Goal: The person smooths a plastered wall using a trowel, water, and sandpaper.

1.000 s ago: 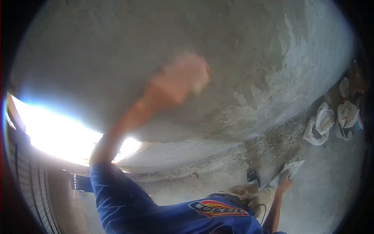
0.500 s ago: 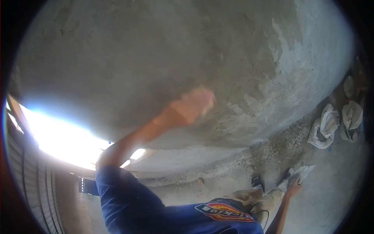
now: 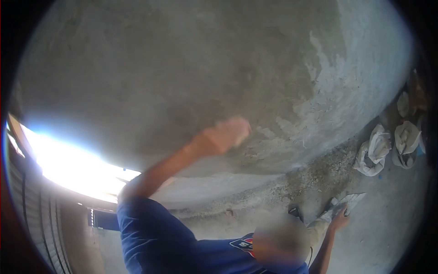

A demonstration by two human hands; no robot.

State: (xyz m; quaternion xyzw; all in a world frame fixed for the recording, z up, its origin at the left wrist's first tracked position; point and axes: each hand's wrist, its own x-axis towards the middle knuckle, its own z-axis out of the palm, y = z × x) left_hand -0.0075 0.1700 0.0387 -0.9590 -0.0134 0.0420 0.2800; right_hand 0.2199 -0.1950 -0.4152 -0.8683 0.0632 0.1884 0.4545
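My left hand (image 3: 230, 133) is raised in front of the grey cement wall (image 3: 182, 59). Its fingers are closed, slightly smeared by motion, and I cannot tell what is in them. Low at the right, my right hand (image 3: 339, 220) grips a flat, grey-white crusted tool (image 3: 349, 201) that juts out away from my body over the floor. Dark damp-looking plaster surrounds the left hand, with paler patches (image 3: 315, 68) of wall to its right.
Open white sacks (image 3: 372, 150) stand on the floor at the far right. Loose rubble (image 3: 319, 180) lies along the wall's foot. Bright light enters through an opening (image 3: 68, 160) at the left, above corrugated sheeting (image 3: 34, 201). My shoe (image 3: 294, 211) is near the tool.
My left hand has shifted a little lower along the wall. The right hand still holds the flat tool low at my side. The view has tilted slightly.
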